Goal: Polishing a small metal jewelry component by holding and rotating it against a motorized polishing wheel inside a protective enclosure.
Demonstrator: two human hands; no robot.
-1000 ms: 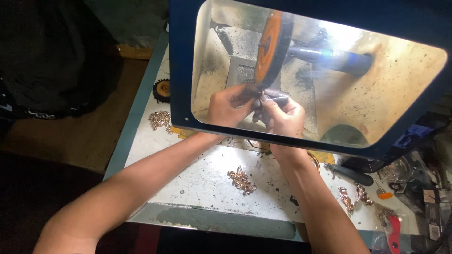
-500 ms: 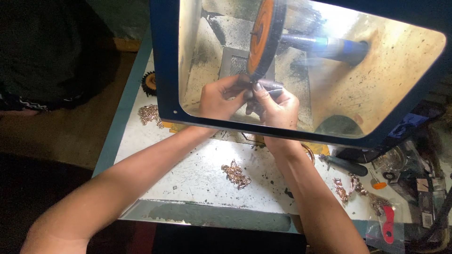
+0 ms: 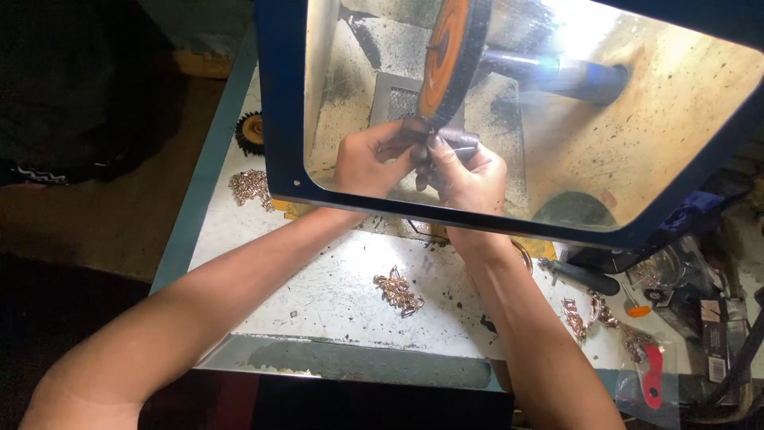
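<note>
Head view, both hands (image 3: 422, 163) pinching small piece (image 3: 446, 143)

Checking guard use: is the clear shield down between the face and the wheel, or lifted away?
Down. Both hands, left and right, and the orange wheel show through the blue-framed shield.

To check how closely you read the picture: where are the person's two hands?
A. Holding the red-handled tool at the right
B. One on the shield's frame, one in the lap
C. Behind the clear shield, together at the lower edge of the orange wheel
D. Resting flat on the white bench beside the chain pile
C: the left hand and right hand show through the clear shield, pinching a small piece at the orange wheel.
</note>
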